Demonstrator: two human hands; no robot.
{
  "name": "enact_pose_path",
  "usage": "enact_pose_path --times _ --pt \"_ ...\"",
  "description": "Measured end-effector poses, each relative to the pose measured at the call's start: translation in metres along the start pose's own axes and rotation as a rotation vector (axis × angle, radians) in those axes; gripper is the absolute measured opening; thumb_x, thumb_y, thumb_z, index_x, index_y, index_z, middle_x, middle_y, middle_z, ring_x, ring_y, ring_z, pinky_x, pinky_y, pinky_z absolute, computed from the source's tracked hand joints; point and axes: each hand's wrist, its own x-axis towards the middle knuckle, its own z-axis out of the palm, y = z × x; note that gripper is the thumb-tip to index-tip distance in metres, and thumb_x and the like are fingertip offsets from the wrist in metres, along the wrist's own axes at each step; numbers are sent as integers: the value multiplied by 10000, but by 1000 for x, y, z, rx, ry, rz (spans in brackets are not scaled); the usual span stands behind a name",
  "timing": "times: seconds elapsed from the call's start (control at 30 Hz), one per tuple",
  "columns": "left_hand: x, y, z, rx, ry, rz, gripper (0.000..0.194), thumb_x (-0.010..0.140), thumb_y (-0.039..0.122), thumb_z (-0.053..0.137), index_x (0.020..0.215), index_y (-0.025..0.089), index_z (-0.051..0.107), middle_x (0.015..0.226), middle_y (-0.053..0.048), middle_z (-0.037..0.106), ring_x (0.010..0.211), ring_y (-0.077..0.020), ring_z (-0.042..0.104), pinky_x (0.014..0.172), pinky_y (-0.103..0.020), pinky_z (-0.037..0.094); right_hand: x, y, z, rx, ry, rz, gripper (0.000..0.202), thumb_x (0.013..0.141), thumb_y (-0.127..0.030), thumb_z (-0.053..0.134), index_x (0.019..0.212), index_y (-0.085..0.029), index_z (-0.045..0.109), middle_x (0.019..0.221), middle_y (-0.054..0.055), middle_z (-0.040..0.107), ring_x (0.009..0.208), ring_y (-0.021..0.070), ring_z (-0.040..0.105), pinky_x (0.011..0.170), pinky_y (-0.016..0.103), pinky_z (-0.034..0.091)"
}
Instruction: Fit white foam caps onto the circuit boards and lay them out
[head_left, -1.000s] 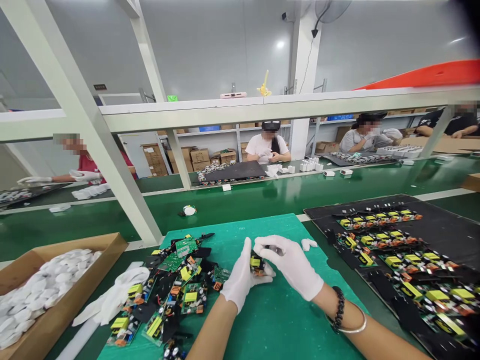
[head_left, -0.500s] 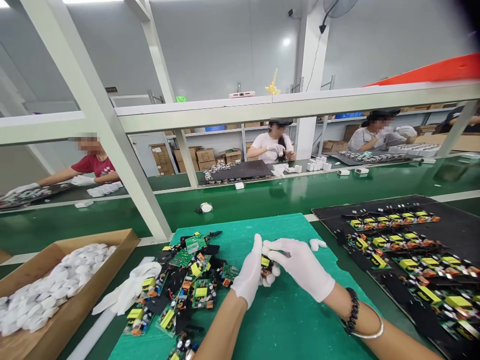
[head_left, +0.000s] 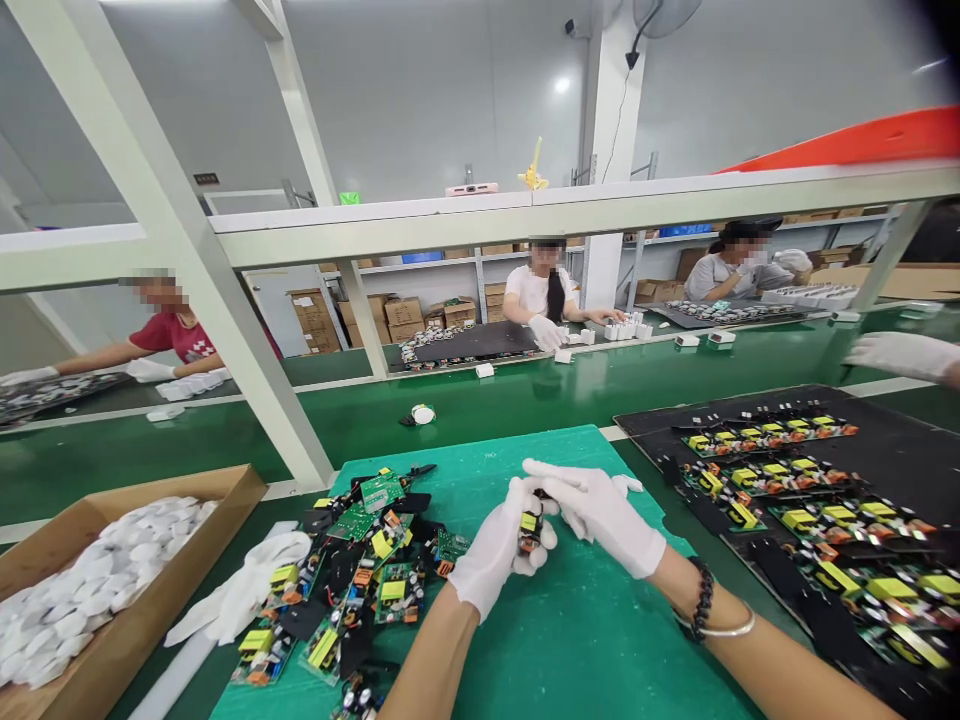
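In my white-gloved left hand (head_left: 491, 545) is a small circuit board (head_left: 530, 530) with a yellow-wrapped part and dark components; the fingers are closed around it, above the green mat (head_left: 585, 630). My right hand (head_left: 600, 510), also gloved, is at the upper end of this board, its fingertips closed on the dark top part and partly hiding it. To the left of my hands lies a pile of similar circuit boards (head_left: 394, 590) with black pieces among them. A small white piece (head_left: 626, 484) lies on the mat behind my right hand.
At left stands a cardboard box (head_left: 232, 495) of white pieces, with a white glove (head_left: 247, 590) beside it. Rows of boards lie on a black panel (head_left: 645, 430) at right. A co-worker's gloved hand (head_left: 900, 355) reaches over the green conveyor (head_left: 495, 410). Several co-workers sit beyond.
My right hand's fingers have shifted over the board's top, while my left hand keeps hold. A co-worker's hand has appeared at right. The co-worker opposite has lowered a hand to the white pieces.
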Motion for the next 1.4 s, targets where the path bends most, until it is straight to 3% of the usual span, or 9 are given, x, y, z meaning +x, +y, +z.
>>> enact_pose_path --times 0.2,0.37,0.53,0.77,0.93,1.03,1.13,1.2,1.4 --pt "1 -3 1 29 147 37 697 667 745 167 648 151 531 452 -7 492 346 -77 367 377 -204 170 -5 6 15 15 -173 -118 425 840 -370 387 1227 -215 471 570 -25 533 417 70 389 365 176 291" --pt "1 -3 -2 24 225 171 660 679 736 171 496 159 436 411 10 408 352 -61 303 391 -204 161 -2 13 13 59 -275 -63 475 834 -317 399 1301 -250 349 522 -68 503 309 34 290 339 169 286" --pt "0 1 -2 58 145 208 618 724 689 179 500 166 421 418 12 403 382 -73 317 406 -206 185 1 11 9 104 -240 -100 474 851 -367 352 1296 -204 365 569 -35 545 345 55 391 375 190 355" --pt "-7 2 3 81 172 364 532 760 628 248 543 173 419 526 10 434 483 -91 328 458 -221 232 -6 3 11 -154 -98 -286 383 842 -361 387 1185 -247 516 1039 42 608 879 183 552 802 296 445" --pt "-9 5 4 115 146 394 509 783 593 243 545 180 422 545 6 437 485 -99 317 472 -239 238 -1 0 5 20 -208 -129 417 864 -411 321 1193 -238 508 728 17 653 438 94 488 451 219 423" --pt "-10 7 5 129 131 391 513 799 577 212 612 181 479 561 4 458 478 -99 324 468 -242 225 -1 -2 3 32 -210 -77 472 883 -432 246 1266 -218 422 577 -6 612 355 70 435 421 197 402" --pt "-11 5 4 143 196 419 512 788 588 236 537 180 417 515 19 392 475 -95 279 464 -245 208 -6 -3 7 -64 -172 -205 421 887 -399 279 1279 -286 383 959 29 644 579 101 581 592 231 481" --pt "-12 4 4 137 267 442 503 774 599 263 507 184 358 501 32 321 492 -96 245 470 -248 205 -10 -3 11 -203 -120 -319 392 857 -378 390 1245 -331 419 1261 7 482 919 168 580 828 301 445" --pt "-12 4 5 134 283 446 480 766 604 279 515 196 309 522 37 275 526 -105 232 494 -249 224 -15 0 15 -344 -95 -367 478 840 -383 432 1301 -336 315 1381 -29 301 1223 212 357 1003 357 309"
